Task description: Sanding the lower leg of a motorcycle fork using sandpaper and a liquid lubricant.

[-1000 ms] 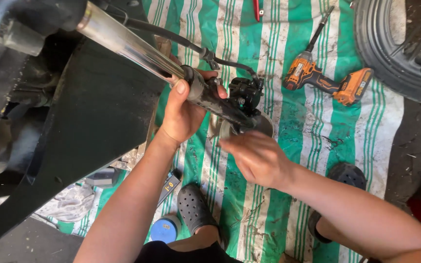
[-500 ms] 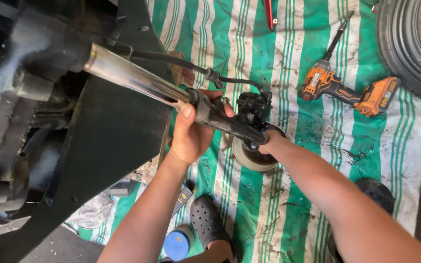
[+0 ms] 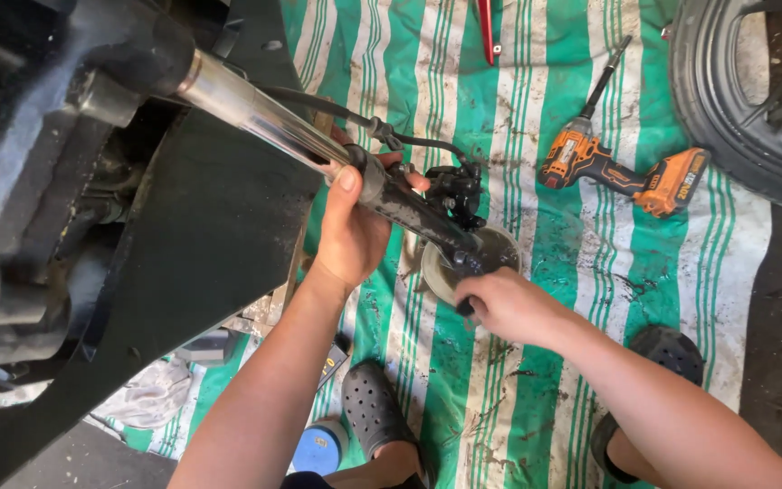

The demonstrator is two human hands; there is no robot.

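The left hand point(image 3: 355, 231) is wrapped around the fork leg point(image 3: 337, 154), thumb up along the near side and fingers curled over the far side, right where the shiny tube meets the dark lower slider; it looks like a steadying grip, keeping the leg from swinging while the other end is worked. That leg runs from about ten o'clock down toward four o'clock across the middle of the view, hanging off the dark bike body point(image 3: 65, 199) and its fender point(image 3: 210, 235). The right hand point(image 3: 509, 308) sits at the leg's bottom end, at about four o'clock from the left hand, fingers bunched and pinching something small and dark at the foot; what exactly it grips I cannot tell, the knuckles hide it. Just above it the black caliper point(image 3: 454, 192) stays bolted to the slider, its hose point(image 3: 346, 113) looping back up along the tube. Behind the leg's foot a round disc point(image 3: 491, 258) lies flat on the green striped tarp point(image 3: 536, 380). At two o'clock, well apart from the hands, an orange drill point(image 3: 626, 172) lies on its side, put down within reach, and a tyre point(image 3: 735, 100) rests at the tarp's edge beyond it. Black clogs point(image 3: 373, 412) show at six o'clock.
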